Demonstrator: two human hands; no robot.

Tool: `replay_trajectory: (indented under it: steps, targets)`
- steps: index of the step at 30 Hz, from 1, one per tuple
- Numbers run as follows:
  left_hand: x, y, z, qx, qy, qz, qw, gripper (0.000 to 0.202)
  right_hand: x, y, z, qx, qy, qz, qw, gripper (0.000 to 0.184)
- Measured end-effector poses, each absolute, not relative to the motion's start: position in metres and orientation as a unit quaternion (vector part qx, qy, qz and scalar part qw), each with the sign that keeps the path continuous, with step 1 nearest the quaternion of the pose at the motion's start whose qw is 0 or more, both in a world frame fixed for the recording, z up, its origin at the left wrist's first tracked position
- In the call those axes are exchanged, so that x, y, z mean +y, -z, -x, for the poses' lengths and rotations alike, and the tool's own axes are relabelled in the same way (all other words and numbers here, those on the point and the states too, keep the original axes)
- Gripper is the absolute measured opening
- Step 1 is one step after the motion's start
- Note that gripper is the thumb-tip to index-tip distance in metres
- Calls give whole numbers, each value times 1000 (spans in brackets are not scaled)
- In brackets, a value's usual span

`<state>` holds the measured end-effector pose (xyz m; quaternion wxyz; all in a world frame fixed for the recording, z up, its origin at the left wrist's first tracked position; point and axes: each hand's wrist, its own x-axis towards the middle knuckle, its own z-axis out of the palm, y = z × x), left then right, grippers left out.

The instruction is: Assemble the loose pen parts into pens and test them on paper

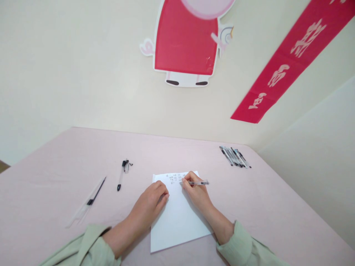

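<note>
A white sheet of paper (177, 221) lies on the pink table (69, 162) in front of me, with a few lines of small writing near its top edge. My right hand (196, 192) pinches a clear pen (198, 182), whose tip touches the paper by the writing. My left hand (151, 201) rests on the sheet's left edge with fingers curled loosely, pressing it down and holding nothing else.
Left of the paper lie a black-capped pen (120, 177) beside small loose parts (127, 165), and a clear pen barrel with a black refill (91, 199). Several pens (235, 157) lie in a row at the far right. A cream wall with a cartoon cutout and red banner stands behind.
</note>
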<state>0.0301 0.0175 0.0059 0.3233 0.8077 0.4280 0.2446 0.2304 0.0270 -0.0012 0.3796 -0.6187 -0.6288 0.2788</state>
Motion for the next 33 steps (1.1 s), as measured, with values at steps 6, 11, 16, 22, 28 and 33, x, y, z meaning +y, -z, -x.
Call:
replay_trajectory:
  steps: [6, 11, 16, 22, 28, 33]
  targets:
    - [18, -6, -29, 426, -247, -811, 317, 17, 26, 2, -230, -628, -274, 624, 376, 20]
    - [18, -6, -30, 426, -245, -810, 321, 17, 27, 4, -230, -622, -279, 624, 381, 20]
    - [18, -7, -30, 426, -242, -811, 320, 16, 27, 4, -230, -628, -277, 620, 380, 20]
    - [18, -8, -29, 427, -242, -811, 320, 16, 26, 0, -229, -625, -267, 622, 389, 18]
    - [18, -8, -30, 426, -240, -811, 322, 17, 25, 1, -229, -623, -278, 621, 385, 19]
    - [18, -8, -29, 425, -244, -811, 319, 18, 26, 4, -230, -619, -280, 621, 392, 19]
